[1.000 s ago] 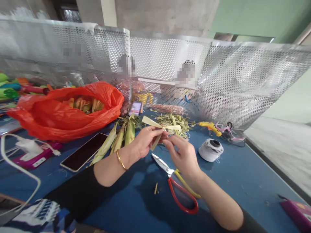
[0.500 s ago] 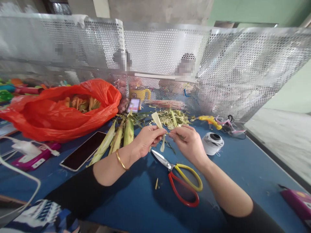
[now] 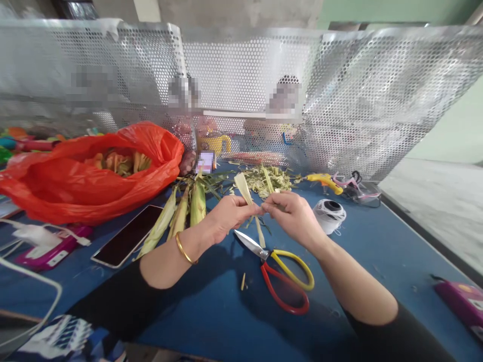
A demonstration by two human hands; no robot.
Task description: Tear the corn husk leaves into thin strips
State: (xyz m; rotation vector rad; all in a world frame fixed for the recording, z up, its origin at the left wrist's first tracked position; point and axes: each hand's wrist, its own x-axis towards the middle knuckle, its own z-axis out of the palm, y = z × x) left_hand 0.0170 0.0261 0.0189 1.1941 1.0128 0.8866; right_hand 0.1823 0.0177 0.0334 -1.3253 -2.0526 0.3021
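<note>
My left hand (image 3: 234, 215), a gold bangle at its wrist, pinches a pale corn husk strip (image 3: 243, 187) that sticks up above the fingers, its narrow end hanging below. The fingertips of my right hand (image 3: 289, 208) are closed and nearly meet the left ones, with a greenish strip (image 3: 268, 181) rising beside them. Just below the hands lie open scissors (image 3: 264, 255) with one red and one yellow handle. A white thread spool (image 3: 329, 216) stands right of my right hand. Husked corn pieces (image 3: 198, 203) lie left of my left hand.
An orange-red plastic bag (image 3: 90, 201) is at the left, near a phone (image 3: 128, 236) and a purple power strip (image 3: 56, 251). Shredded husk (image 3: 260, 182), a yellow glue gun (image 3: 325, 182) and glasses (image 3: 360, 192) lie behind. People sit beyond a perforated metal screen (image 3: 241, 70).
My fingertips have drawn closer together. The husk strip's lower end now hangs further down, reaching the scissors' blades. The whole view has shifted slightly.
</note>
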